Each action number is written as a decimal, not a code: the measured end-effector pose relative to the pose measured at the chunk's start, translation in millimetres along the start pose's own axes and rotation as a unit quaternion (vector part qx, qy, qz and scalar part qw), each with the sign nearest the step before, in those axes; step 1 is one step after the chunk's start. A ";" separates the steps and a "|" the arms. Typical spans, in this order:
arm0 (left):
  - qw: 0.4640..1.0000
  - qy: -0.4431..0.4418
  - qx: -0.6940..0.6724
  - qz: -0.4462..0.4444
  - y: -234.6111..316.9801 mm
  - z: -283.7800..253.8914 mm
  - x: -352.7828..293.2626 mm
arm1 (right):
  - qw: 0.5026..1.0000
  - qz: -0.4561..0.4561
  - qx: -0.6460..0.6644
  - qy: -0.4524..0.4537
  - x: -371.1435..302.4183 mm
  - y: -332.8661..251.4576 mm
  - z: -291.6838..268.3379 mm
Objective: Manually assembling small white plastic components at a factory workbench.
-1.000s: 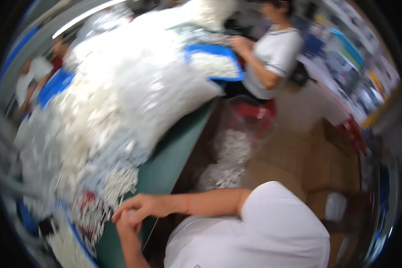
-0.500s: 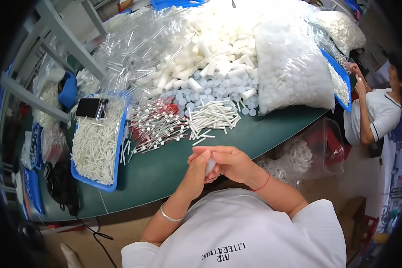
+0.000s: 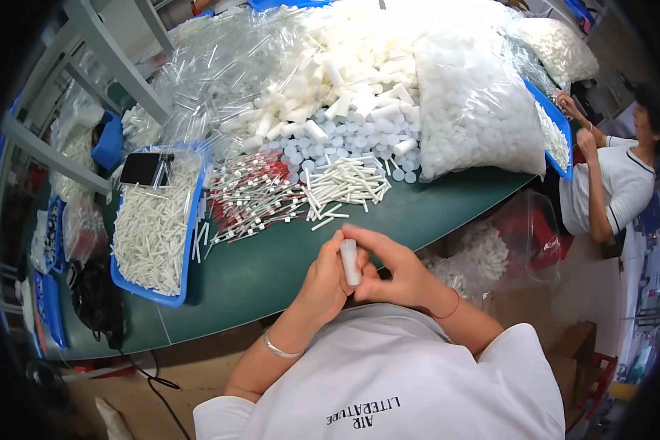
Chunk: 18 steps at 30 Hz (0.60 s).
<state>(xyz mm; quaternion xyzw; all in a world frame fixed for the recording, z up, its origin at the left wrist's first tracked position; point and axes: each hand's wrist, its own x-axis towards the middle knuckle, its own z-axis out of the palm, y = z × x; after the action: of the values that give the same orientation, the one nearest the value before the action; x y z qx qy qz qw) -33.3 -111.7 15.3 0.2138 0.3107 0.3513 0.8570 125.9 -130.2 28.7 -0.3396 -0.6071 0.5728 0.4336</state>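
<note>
A short white cylinder point(image 3: 350, 264), slightly translucent, stands nearly upright between my two hands, in front of my chest at the table's front edge. My left hand point(image 3: 321, 277) is closed along its left side. My right hand point(image 3: 392, 265) curls round from the right, its fingers reaching the cylinder's top and its thumb near the lower end. Just beyond my hands on the table lie a pile of thin white sticks point(image 3: 348, 180) and a heap of red and white sticks with small white collars point(image 3: 253, 194). Pale round discs point(image 3: 326, 139) are scattered behind them.
A blue tray point(image 3: 177, 299) of white sticks, with a black phone point(image 3: 145, 169) on it, stands left on the green table point(image 3: 235, 282). Thick white cylinders point(image 3: 345, 103) and a bulging clear bag point(image 3: 480, 125) lie farther back. Grey metal bars point(image 3: 114, 59) rise at left; another person point(image 3: 612, 176) works at right.
My hands have opened from a tight clasp, so the white cylinder between them shows almost whole. My right hand has shifted slightly right and nearer my chest.
</note>
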 end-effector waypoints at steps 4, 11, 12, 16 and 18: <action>0.995 -0.053 -0.046 -0.067 -12.4 7.8 1.4 | 0.945 -0.125 -0.301 0.009 -21.0 1.3 -6.9; 0.975 -0.128 -0.079 -0.164 -58.9 2.5 6.8 | 0.929 -0.093 -0.358 0.027 -66.6 -2.0 -17.1; 0.974 -0.130 -0.079 -0.170 -59.8 8.6 4.7 | 0.929 -0.089 -0.359 0.032 -74.1 1.5 -18.8; 0.972 -0.055 0.163 -0.160 -54.3 26.6 -3.7 | 0.942 0.007 -0.300 0.148 -117.5 10.0 -29.7; 0.940 -0.050 0.336 -0.034 -40.7 15.6 -11.8 | 0.915 0.035 -0.331 0.227 -142.2 26.8 -39.5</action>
<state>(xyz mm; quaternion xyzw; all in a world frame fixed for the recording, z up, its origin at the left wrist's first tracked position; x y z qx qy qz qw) -10.2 -149.6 7.3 0.4959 0.3745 0.1856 0.7612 215.7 -240.6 -18.6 -0.6055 -0.6348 0.2613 0.4026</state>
